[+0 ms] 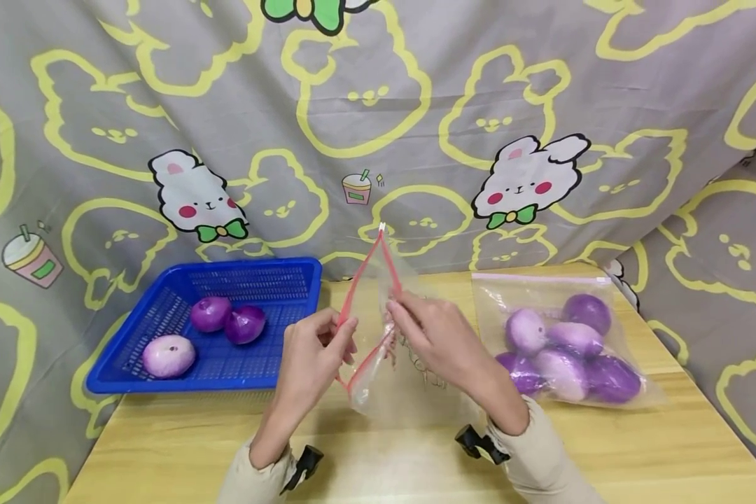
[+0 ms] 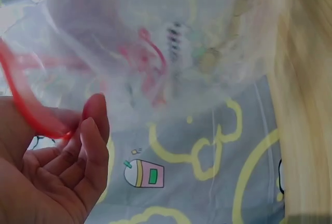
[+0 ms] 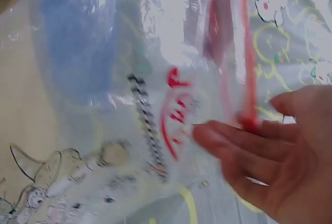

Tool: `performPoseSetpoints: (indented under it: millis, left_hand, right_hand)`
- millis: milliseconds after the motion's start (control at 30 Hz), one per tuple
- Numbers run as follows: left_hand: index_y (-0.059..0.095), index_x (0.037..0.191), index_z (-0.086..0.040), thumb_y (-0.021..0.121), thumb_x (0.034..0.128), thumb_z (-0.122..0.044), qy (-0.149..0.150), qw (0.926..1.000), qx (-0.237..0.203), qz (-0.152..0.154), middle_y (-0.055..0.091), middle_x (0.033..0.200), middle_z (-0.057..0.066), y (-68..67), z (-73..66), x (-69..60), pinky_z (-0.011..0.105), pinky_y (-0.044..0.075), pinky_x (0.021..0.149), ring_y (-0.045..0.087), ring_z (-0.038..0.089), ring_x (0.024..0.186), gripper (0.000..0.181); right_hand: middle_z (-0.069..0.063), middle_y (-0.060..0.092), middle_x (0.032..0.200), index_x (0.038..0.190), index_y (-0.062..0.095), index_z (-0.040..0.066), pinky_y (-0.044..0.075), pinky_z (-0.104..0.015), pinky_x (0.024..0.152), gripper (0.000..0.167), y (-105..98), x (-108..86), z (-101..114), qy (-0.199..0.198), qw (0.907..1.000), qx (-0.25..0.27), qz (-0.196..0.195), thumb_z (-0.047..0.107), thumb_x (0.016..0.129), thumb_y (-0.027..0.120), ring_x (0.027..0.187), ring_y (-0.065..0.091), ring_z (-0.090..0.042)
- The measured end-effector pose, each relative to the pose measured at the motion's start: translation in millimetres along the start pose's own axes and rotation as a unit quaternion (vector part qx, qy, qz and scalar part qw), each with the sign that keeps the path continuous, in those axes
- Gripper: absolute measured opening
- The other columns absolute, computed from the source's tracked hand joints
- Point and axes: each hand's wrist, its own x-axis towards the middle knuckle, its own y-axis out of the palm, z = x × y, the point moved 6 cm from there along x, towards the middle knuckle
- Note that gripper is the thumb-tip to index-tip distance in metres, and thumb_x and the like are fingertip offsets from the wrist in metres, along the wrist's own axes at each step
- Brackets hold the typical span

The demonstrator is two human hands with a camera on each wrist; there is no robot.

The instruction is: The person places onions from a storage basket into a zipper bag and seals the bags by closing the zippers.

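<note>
Right of the blue basket [image 1: 214,383], the left hand [image 1: 311,353] pinched a red-edged clear bag [image 1: 409,392], which the right hand [image 1: 437,332] touched, its fingers' grip too blurred to tell.

Left fingers [image 1: 317,325] and right fingers [image 1: 419,308] pinch, both forearms [image 1: 272,435] angled inward.

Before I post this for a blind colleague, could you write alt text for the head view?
A person's left hand and right hand hold open a clear bag with a red-edged mouth above a wooden table. A blue basket with what look like three purple onions stands at picture left; a second clear bag, holding more onions, lies at right.
</note>
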Motion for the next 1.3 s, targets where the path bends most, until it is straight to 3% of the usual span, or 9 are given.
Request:
performPoseSetpoints:
  millis: [200, 400, 533, 633, 767, 867, 1067, 1167, 1300]
  left_hand:
    - [0.068, 0.084, -0.016, 0.069, 0.0942, -0.012, 0.005, 0.9997, -0.001, -0.025, 0.069, 0.07, -0.005, -3.5, 0.2, -0.2, 0.025, 0.05, 0.046, 0.065, 0.01, 0.058, 0.011]
    - [0.056, 0.123, -0.01, 0.05, 0.0911, 0.013, 0.096, 0.9941, 0.002, -0.05, 0.069, 0.105, 0.002, -6.5, -12.3, -1.2, 0.023, 0.051, 0.05, 0.068, 0.01, 0.078, 0.04]
    - [0.063, 0.12, -0.011, 0.04, 0.0805, 0.024, 0.171, 0.9808, 0.07, -0.063, 0.058, 0.12, 0.009, -7.2, -21.9, -5.9, 0.026, 0.053, 0.063, 0.063, 0.016, 0.091, 0.057]
    - [0.066, 0.12, -0.008, 0.045, 0.0777, 0.023, 0.196, 0.9709, 0.123, -0.061, 0.052, 0.123, 0.015, -5.2, -27.0, -8.8, 0.029, 0.051, 0.067, 0.058, 0.021, 0.093, 0.057]
    - [0.061, 0.124, 0.001, 0.055, 0.0772, 0.014, 0.203, 0.963, 0.172, -0.043, 0.05, 0.122, 0.02, -2.8, -32.7, -12.2, 0.028, 0.048, 0.059, 0.054, 0.025, 0.093, 0.049]
    - [0.06, 0.125, -0.002, 0.057, 0.0749, 0.012, 0.202, 0.956, 0.21, -0.039, 0.049, 0.121, 0.018, -1.8, -39.3, -14.4, 0.031, 0.048, 0.059, 0.053, 0.027, 0.096, 0.052]
    - [0.069, 0.122, -0.007, 0.056, 0.0761, 0.014, 0.208, 0.9301, 0.3, -0.038, 0.055, 0.128, 0.02, 7.6, -46.5, -20.9, 0.046, 0.052, 0.076, 0.055, 0.036, 0.101, 0.052]
    - [0.074, 0.104, 0.001, 0.058, 0.0789, 0.005, 0.188, 0.9249, 0.319, -0.086, 0.063, 0.118, 0.019, 1.7, -44.3, -24.3, 0.047, 0.052, 0.075, 0.059, 0.036, 0.096, 0.03]
    - [0.075, 0.09, 0.003, 0.058, 0.0815, -0.003, 0.172, 0.9211, 0.315, -0.151, 0.07, 0.1, 0.015, -10.5, -46.4, -26.4, 0.046, 0.053, 0.068, 0.063, 0.033, 0.083, 0.02]
  right_hand:
    - [0.008, 0.05, 0.057, 0.068, 0.056, 0.016, 0.038, -0.022, 0.045, 0.032, -28.4, -0.5, -6.7, 0.011, 0.9936, -0.002, -0.113, 0.027, 0.087, 0.079, 0.049, 0.043, -0.006]
    - [0.007, 0.044, 0.06, 0.094, 0.065, 0.015, 0.035, -0.025, 0.049, 0.009, -40.0, -3.5, -11.5, 0.028, 0.9988, -0.007, -0.039, 0.007, 0.091, 0.068, 0.053, 0.041, -0.008]
    - [0.006, 0.06, 0.075, 0.12, 0.071, 0.019, 0.04, -0.028, 0.059, 0.034, -47.4, -9.3, -9.8, 0.017, 0.9995, -0.023, 0.016, 0.003, 0.098, 0.05, 0.062, 0.045, -0.01]
    - [0.005, 0.063, 0.089, 0.112, 0.071, 0.018, 0.04, -0.028, 0.06, 0.03, -58.1, -12.9, -8.0, 0.026, 0.9972, -0.07, 0.006, 0.004, 0.099, 0.047, 0.067, 0.044, -0.01]
    - [0.002, 0.053, 0.086, 0.123, 0.06, 0.013, 0.04, -0.025, 0.052, 0.031, -65.3, -18.0, -3.1, 0.024, 0.9944, -0.102, -0.016, 0.006, 0.092, 0.059, 0.065, 0.044, -0.011]
    - [-0.002, 0.056, 0.101, 0.14, 0.051, 0.01, 0.045, -0.026, 0.058, 0.058, -66.9, -19.9, 3.0, 0.0, 0.9931, -0.116, -0.019, -0.001, 0.084, 0.063, 0.072, 0.05, -0.012]
    - [-0.009, 0.065, 0.123, 0.116, 0.071, 0.005, 0.055, -0.042, 0.072, 0.042, -69.2, -22.2, 7.5, -0.015, 0.9821, -0.162, -0.094, -0.01, 0.083, 0.049, 0.098, 0.067, -0.028]
    - [-0.011, 0.069, 0.12, 0.091, 0.073, -0.001, 0.056, -0.046, 0.072, 0.025, -73.6, -26.9, 5.7, 0.002, 0.9724, -0.166, -0.163, -0.007, 0.086, 0.049, 0.095, 0.069, -0.032]
    - [-0.01, 0.062, 0.133, 0.102, 0.068, -0.004, 0.054, -0.044, 0.062, 0.021, -68.5, -33.0, 2.5, 0.006, 0.9701, -0.177, -0.166, -0.005, 0.087, 0.053, 0.079, 0.066, -0.032]
